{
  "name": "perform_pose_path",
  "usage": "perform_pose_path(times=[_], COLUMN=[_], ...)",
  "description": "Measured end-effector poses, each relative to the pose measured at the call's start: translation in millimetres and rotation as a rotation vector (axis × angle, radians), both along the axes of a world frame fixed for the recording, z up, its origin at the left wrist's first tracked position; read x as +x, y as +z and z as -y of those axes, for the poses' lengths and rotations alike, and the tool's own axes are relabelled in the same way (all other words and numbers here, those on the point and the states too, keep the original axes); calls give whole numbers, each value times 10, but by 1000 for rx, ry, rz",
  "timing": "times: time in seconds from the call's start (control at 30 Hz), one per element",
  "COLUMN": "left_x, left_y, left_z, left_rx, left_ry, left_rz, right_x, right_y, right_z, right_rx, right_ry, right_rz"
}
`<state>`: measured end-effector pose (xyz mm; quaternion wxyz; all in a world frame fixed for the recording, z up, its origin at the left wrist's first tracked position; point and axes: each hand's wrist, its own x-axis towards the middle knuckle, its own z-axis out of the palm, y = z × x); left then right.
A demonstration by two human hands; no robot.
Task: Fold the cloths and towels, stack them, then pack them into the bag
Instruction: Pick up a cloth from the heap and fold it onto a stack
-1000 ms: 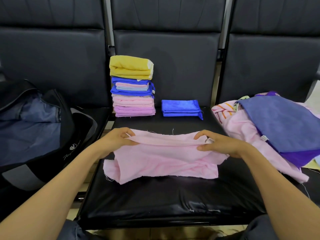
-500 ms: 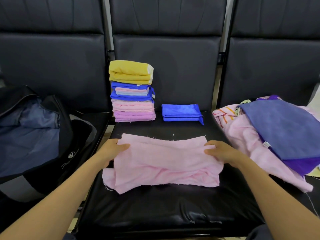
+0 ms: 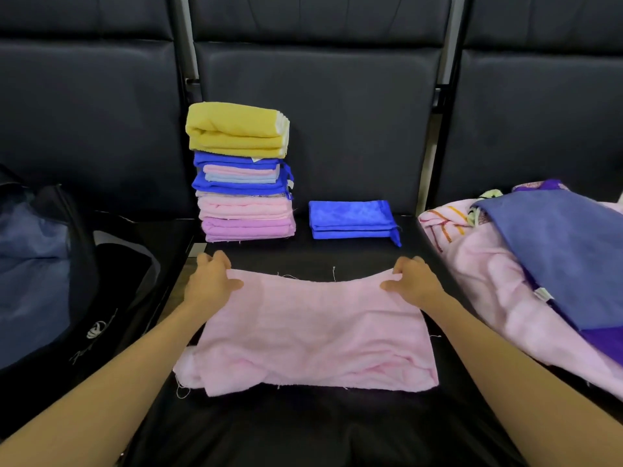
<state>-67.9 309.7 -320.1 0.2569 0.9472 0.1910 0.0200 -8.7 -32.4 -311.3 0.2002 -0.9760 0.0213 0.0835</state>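
Folding step: left hand [image 3: 210, 285] and right hand [image 3: 414, 280] each pinch a far corner of the pink cloth [image 3: 310, 335], spread on the middle seat [image 3: 303, 429]. Near edge looks doubled, possibly bunched (hard to tell). Next, I judge: square the corners, fold, add it to the stack [image 3: 241, 173]; the bag [image 3: 47, 281] sits open at left.

The spread cloth [image 3: 310, 332] was pale pink; the stack [image 3: 241, 173] ran yellow, blue, pink, lilac (bottom); the seat [image 3: 303, 429] black.

Both bare arms stretch forward, forearms angling inward. The left hand [image 3: 210, 284] and right hand [image 3: 413, 284] sit level and well apart, knuckles up, each pinching a far corner of the cloth [image 3: 310, 335], thumbs pointing toward each other.
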Motion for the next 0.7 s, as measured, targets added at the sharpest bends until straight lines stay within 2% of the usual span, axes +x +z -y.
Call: perform_pose_path(times=[0.1,0.2,0.3,0.5,0.63,0.7], left_x=[61,56,-35,-385,-622,-746], left_y=[14,63,85,273,624,858], left_z=[-42,-37,7,-40,-54,-37], left_rx=[23,-11,-26,-118,-220,-229], left_ry=[-66,-86,-113,-79,-43,-45], left_rz=[-81,-145,-133,25,180,264], right_x=[15,42,-1,-358,-596,-733], right_y=[-47,-25,17,240,637,894], right_z=[15,82,128,287,363,391], right_rx=[14,-13,-13,40,53,137], right_ry=[69,200,232,258,310,275], right_rz=[76,-32,-122,-94,-30,39])
